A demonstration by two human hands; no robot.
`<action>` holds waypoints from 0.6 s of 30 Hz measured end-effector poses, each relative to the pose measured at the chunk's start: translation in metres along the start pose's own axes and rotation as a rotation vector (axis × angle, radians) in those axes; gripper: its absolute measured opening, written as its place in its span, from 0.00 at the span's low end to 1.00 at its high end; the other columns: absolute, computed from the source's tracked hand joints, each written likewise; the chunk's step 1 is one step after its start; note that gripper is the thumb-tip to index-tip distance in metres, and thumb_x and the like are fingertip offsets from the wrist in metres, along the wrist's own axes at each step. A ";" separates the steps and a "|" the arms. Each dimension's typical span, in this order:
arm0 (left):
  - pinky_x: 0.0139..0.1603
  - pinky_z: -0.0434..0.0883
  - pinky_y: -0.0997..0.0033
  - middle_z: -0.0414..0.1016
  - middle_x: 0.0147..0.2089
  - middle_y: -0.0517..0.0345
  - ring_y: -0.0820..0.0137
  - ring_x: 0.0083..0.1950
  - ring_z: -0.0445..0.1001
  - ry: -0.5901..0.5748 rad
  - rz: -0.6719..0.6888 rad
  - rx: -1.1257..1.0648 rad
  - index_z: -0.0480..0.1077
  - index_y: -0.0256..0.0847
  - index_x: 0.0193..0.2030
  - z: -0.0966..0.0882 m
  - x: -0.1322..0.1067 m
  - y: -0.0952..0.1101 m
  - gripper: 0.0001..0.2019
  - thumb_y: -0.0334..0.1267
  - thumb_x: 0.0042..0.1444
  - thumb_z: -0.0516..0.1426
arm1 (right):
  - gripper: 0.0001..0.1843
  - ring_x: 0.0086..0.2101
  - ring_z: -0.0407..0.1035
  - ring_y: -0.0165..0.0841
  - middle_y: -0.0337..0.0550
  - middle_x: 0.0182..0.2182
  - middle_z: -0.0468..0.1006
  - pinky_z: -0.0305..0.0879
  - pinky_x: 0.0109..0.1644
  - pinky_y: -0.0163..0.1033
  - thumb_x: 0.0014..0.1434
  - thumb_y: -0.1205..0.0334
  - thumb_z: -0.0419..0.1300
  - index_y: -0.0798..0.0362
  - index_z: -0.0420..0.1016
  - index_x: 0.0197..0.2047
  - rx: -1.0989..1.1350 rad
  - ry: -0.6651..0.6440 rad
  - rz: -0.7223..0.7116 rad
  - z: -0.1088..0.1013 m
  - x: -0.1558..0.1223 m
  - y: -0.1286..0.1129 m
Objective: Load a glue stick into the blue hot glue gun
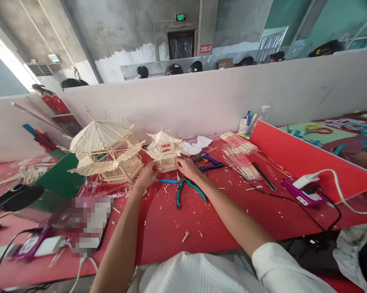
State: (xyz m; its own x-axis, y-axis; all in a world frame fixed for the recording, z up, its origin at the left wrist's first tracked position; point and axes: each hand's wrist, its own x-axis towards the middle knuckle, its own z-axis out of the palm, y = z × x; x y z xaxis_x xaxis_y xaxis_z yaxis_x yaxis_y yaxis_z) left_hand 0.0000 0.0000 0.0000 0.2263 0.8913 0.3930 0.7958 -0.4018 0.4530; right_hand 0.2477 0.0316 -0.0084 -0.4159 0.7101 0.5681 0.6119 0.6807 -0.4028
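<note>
A small pavilion model (165, 151) built of pale wooden sticks stands upright on the red table, with two tiers of upturned roofs. My left hand (147, 175) is at its lower left side, and my right hand (186, 166) grips its lower right side. The fingertips are partly hidden against the base. Left of it stands a larger stick pavilion (105, 152), apart from my right hand. Just in front of the small model lie teal-handled pliers (183, 190) with their handles spread, and a blue strip (167, 181) beside them.
Blue-handled pliers (210, 161), bundled sticks in plastic (241, 160), and a black-bladed tool (264, 177) lie to the right. A red board (308, 156) leans beyond a purple power strip (304, 193). A phone (93, 224) lies left. Stick scraps dot the table (223, 219).
</note>
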 end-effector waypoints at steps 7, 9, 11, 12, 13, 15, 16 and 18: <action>0.46 0.70 0.67 0.81 0.49 0.49 0.61 0.44 0.79 -0.052 0.006 0.249 0.74 0.45 0.56 -0.008 -0.006 0.030 0.17 0.44 0.67 0.50 | 0.08 0.27 0.64 0.30 0.40 0.28 0.73 0.53 0.34 0.33 0.62 0.73 0.56 0.53 0.69 0.32 -0.008 -0.001 -0.004 0.000 0.000 0.000; 0.48 0.70 0.66 0.81 0.52 0.48 0.59 0.48 0.79 -0.068 -0.033 0.303 0.74 0.47 0.58 -0.001 -0.001 0.040 0.18 0.45 0.68 0.50 | 0.08 0.27 0.64 0.30 0.39 0.28 0.73 0.53 0.34 0.33 0.63 0.73 0.56 0.53 0.69 0.32 -0.007 -0.004 -0.007 0.000 0.000 0.000; 0.49 0.70 0.65 0.80 0.54 0.48 0.58 0.50 0.79 -0.099 -0.073 0.345 0.75 0.48 0.58 0.005 0.004 0.047 0.19 0.45 0.68 0.50 | 0.08 0.28 0.64 0.30 0.40 0.28 0.73 0.53 0.34 0.33 0.63 0.73 0.56 0.53 0.69 0.33 -0.012 -0.003 -0.004 -0.001 0.000 -0.001; 0.50 0.70 0.65 0.80 0.54 0.48 0.58 0.50 0.79 -0.113 -0.088 0.358 0.75 0.49 0.58 0.007 0.005 0.050 0.18 0.46 0.68 0.49 | 0.08 0.28 0.64 0.30 0.40 0.29 0.74 0.53 0.35 0.33 0.63 0.73 0.56 0.53 0.70 0.33 -0.015 -0.002 -0.003 -0.001 0.000 -0.001; 0.50 0.70 0.66 0.81 0.53 0.49 0.58 0.50 0.79 -0.124 -0.101 0.367 0.76 0.49 0.57 0.008 0.006 0.052 0.18 0.46 0.68 0.49 | 0.08 0.28 0.64 0.31 0.40 0.29 0.74 0.53 0.35 0.34 0.63 0.73 0.56 0.53 0.70 0.33 -0.019 0.000 -0.002 -0.002 0.000 -0.001; 0.49 0.69 0.67 0.81 0.52 0.49 0.59 0.49 0.79 -0.128 -0.108 0.374 0.77 0.50 0.54 0.009 0.007 0.054 0.17 0.46 0.68 0.49 | 0.08 0.29 0.64 0.31 0.40 0.29 0.74 0.53 0.35 0.34 0.63 0.73 0.56 0.53 0.70 0.34 -0.027 -0.004 -0.002 -0.002 0.000 -0.002; 0.48 0.69 0.67 0.82 0.51 0.49 0.59 0.48 0.79 -0.123 -0.103 0.373 0.78 0.49 0.52 0.009 0.007 0.053 0.17 0.45 0.68 0.49 | 0.08 0.29 0.64 0.31 0.41 0.29 0.74 0.53 0.35 0.34 0.63 0.73 0.55 0.53 0.71 0.34 -0.031 -0.006 0.000 -0.002 0.000 -0.002; 0.46 0.69 0.67 0.82 0.48 0.48 0.59 0.46 0.79 -0.105 -0.085 0.352 0.79 0.48 0.49 0.011 0.007 0.051 0.16 0.45 0.68 0.50 | 0.08 0.29 0.65 0.31 0.41 0.29 0.74 0.53 0.34 0.34 0.63 0.73 0.55 0.53 0.71 0.34 -0.034 -0.009 0.005 -0.002 -0.001 -0.003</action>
State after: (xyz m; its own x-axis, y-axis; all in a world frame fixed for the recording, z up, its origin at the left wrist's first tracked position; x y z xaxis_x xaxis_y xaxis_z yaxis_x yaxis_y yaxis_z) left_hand 0.0481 -0.0118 0.0175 0.1927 0.9424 0.2735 0.9546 -0.2446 0.1702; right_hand 0.2477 0.0289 -0.0059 -0.4188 0.7151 0.5597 0.6366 0.6707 -0.3807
